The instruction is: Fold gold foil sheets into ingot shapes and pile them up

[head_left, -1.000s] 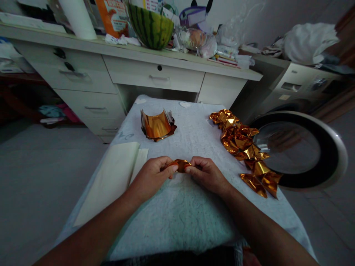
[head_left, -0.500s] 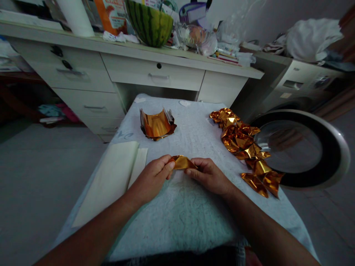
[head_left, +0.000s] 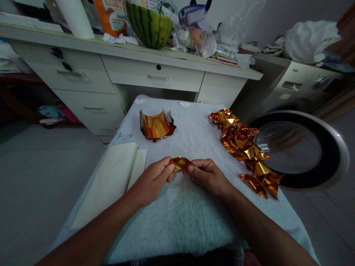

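A small piece of folded gold foil (head_left: 181, 163) is held between both hands above the middle of the cloth-covered table (head_left: 191, 129). My left hand (head_left: 156, 177) pinches its left end between thumb and fingers. At the right end, my right hand (head_left: 209, 175) grips the foil with the thumb on top. Beyond my hands lies a curved stack of gold foil sheets (head_left: 156, 126). Many folded gold foil pieces (head_left: 240, 138) form a long pile on the right side. Cream paper (head_left: 108, 181) lies left of my left hand.
Behind the table stands a white desk (head_left: 152, 75) with drawers, carrying a cut watermelon (head_left: 151, 26), an orange packet (head_left: 111, 18) and plastic bags. A washing machine (head_left: 302, 81) is at the right, its round door (head_left: 335, 151) open beside the table.
The right thumb has moved slightly up and onto the foil's right end, and the foil looks narrower and more folded. My left hand keeps its pinch.
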Demonstrator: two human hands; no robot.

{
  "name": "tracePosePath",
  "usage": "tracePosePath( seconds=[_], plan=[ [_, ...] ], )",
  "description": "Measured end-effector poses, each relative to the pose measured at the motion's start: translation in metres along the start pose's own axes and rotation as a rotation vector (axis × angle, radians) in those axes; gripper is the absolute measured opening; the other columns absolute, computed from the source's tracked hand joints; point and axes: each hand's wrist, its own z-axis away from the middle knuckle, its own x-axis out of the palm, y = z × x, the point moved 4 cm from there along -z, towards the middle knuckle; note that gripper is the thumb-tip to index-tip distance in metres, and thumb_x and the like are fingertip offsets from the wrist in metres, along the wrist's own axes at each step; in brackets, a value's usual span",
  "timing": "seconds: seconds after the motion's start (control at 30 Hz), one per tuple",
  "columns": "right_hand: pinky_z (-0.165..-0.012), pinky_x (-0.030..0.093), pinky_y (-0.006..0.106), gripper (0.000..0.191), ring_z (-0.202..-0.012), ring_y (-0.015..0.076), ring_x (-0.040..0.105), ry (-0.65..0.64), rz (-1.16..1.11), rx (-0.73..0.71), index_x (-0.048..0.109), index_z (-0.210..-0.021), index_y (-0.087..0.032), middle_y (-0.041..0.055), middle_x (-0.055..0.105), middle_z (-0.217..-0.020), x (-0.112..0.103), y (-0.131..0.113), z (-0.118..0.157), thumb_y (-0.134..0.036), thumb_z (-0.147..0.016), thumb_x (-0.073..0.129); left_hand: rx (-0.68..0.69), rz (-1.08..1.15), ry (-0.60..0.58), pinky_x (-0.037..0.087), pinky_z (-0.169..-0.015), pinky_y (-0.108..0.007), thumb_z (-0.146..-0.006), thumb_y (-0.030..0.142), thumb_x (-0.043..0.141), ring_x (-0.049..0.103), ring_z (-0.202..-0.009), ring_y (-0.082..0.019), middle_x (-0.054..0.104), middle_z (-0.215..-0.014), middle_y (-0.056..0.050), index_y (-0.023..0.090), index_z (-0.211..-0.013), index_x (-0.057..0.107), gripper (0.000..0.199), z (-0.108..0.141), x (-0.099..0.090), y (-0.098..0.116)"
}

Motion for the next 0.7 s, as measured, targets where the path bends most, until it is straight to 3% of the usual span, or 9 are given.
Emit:
tracePosePath(
  seconds=[0.13,0.27,0.37,0.43,0.53,0.7],
  plan=[
    [-0.043,0.022,0.022,0.037,-0.044,0.0054,0.032,0.048,0.003,0.034,0.070,-0.082,-0.015,-0.0063,0.045,-0.055,-0.001,0.005,0.000,-0.051,-0.087,0.063,-0.023,0.043,-0.030,0.039,-0.063,-0.027,-0.099,0.038,0.036,0.051,-0.065,-0.013,0.052,-0.071,0.003,0.020,-0.080,0.052,0.031,0.002,0.002,-0.001],
    [-0.045,0.024,0.022,0.037,-0.047,0.0064,0.036,0.059,0.048,0.014,0.068,-0.077,-0.015,-0.0053,0.046,-0.055,0.001,0.003,0.000,-0.051,-0.087,0.063,-0.046,-0.002,0.003,0.037,-0.059,-0.025,-0.093,0.039,0.051,0.049,-0.066,-0.013,0.050,-0.072,0.005,0.020,-0.087,0.054,0.020,0.002,0.004,-0.002],
    [-0.052,0.034,0.022,0.031,-0.056,0.0083,0.044,0.025,0.070,-0.081,0.066,-0.078,-0.017,-0.0033,0.051,-0.062,0.004,-0.001,-0.001,-0.045,-0.088,0.063,-0.049,-0.020,0.041,0.037,-0.060,-0.025,-0.092,0.037,0.051,0.050,-0.065,-0.013,0.051,-0.071,0.005,0.020,-0.086,0.055,0.018,0.001,0.003,0.000],
    [-0.062,0.041,0.023,0.020,-0.067,0.0108,0.052,0.030,0.017,-0.158,0.063,-0.091,-0.020,-0.0018,0.058,-0.074,0.006,-0.004,-0.002,-0.040,-0.087,0.065,-0.042,-0.038,0.068,0.038,-0.060,-0.025,-0.092,0.035,0.051,0.051,-0.064,-0.013,0.053,-0.069,0.005,0.020,-0.084,0.056,0.018,0.001,0.002,0.002],
    [-0.067,0.044,0.025,0.025,-0.078,0.0127,0.056,0.083,-0.042,-0.233,0.053,-0.104,-0.026,0.0001,0.060,-0.093,0.006,-0.005,-0.002,-0.033,-0.086,0.068,-0.020,-0.076,0.119,0.037,-0.059,-0.025,-0.091,0.034,0.053,0.051,-0.063,-0.013,0.054,-0.067,0.005,0.020,-0.082,0.058,0.018,0.002,-0.001,0.005],
    [-0.080,0.047,0.030,0.010,-0.101,0.0174,0.055,0.214,0.279,-0.453,0.053,-0.093,-0.024,0.0051,0.054,-0.113,0.003,-0.018,0.003,-0.021,-0.088,0.061,0.043,-0.143,0.177,0.042,-0.065,-0.026,-0.091,0.029,0.055,0.058,-0.069,-0.014,0.063,-0.075,0.003,0.020,-0.087,0.061,0.012,0.003,-0.001,0.008]
  ],
)
